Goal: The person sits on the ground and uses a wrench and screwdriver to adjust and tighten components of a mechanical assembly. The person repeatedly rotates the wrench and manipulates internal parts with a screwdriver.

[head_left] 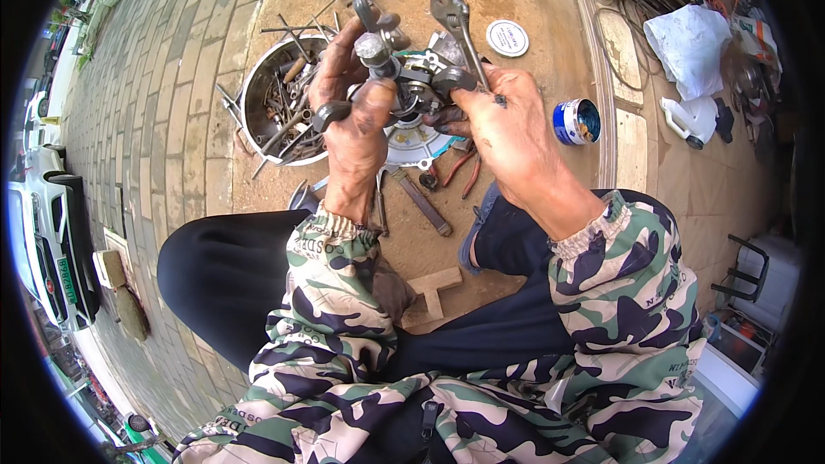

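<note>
My left hand (354, 125) is closed around a dark metal machine part (412, 90), with a stubby shaft end and rounded dark lobes sticking out of it. Its exact kind does not show. An adjustable wrench (460, 30) slants up out of my closed right hand (520, 133), jaws pointing away from me. The fingertips of that hand also reach the part's right side, where they are partly hidden. Beneath both hands a silver round metal housing (417, 150) with bolt ears lies on the ground, mostly covered.
Left of my hands stands a metal bowl (258, 142) full of tools and rods. An open blue tin (576, 122) of grease-like stuff and a round white lid (507, 38) lie to the right. Pliers (464, 172) and a flat bar (421, 204) lie nearer, before a wooden block (434, 292).
</note>
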{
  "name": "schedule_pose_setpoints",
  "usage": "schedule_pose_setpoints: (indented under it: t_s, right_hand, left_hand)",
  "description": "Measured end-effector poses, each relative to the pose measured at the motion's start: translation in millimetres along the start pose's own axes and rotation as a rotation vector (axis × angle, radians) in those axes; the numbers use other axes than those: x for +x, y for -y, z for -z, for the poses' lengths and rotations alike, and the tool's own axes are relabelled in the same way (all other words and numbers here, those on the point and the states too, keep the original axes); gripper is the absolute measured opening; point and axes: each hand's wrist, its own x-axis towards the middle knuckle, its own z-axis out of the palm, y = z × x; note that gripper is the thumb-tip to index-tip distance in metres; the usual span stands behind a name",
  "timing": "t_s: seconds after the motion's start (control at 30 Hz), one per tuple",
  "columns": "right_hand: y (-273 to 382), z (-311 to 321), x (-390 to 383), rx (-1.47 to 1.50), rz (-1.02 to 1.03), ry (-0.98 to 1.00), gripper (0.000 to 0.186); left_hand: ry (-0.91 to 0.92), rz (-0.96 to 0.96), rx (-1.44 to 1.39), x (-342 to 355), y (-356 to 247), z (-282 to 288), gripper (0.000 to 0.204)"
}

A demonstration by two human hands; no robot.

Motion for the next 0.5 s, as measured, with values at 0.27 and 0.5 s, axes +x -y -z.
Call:
schedule_pose_setpoints:
  t_s: [0.27, 0.5]
  right_hand:
    - [11, 6, -6, 0.061, -0.077, -0.039, 0.021]
    - [13, 16, -6, 0.1, -0.167, -0.053, 0.022]
  left_hand:
    - [0.105, 0.154, 0.23, -7, -11, -2, 0.093]
    - [0.197, 0.216, 0.111, -10, -9, -5, 0.123]
